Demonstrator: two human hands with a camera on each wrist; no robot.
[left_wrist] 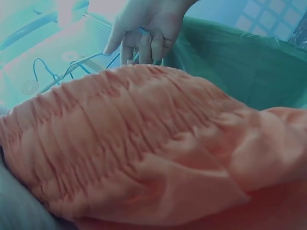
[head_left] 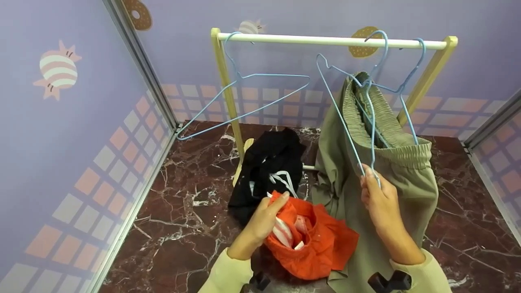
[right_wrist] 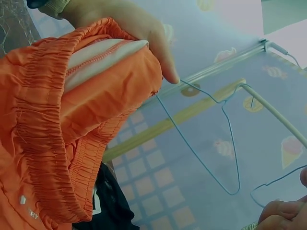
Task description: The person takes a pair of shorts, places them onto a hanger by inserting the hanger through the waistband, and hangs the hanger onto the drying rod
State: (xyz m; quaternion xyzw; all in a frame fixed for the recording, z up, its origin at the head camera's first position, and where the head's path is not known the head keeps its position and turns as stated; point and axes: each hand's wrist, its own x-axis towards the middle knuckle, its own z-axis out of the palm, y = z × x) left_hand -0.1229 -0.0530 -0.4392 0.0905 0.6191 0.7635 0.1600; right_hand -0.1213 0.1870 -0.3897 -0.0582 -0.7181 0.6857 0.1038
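My left hand pinches the waistband of orange shorts, thumb on top. The shorts' gathered elastic waist gapes upward, showing white inside. In my right hand I grip the lower end of a blue wire hanger, whose hook is over the rail; no garment is on it. Just behind that hand, olive-green trousers hang by their waist from another blue hanger. In the left wrist view, the shorts' waistband covers much of the scene below my right hand.
A wooden rack with a white rail stands near the back wall. At its left end hangs a bare blue hanger. A black garment with a white drawstring lies at the rack's base. Side walls bound the dark marbled surface.
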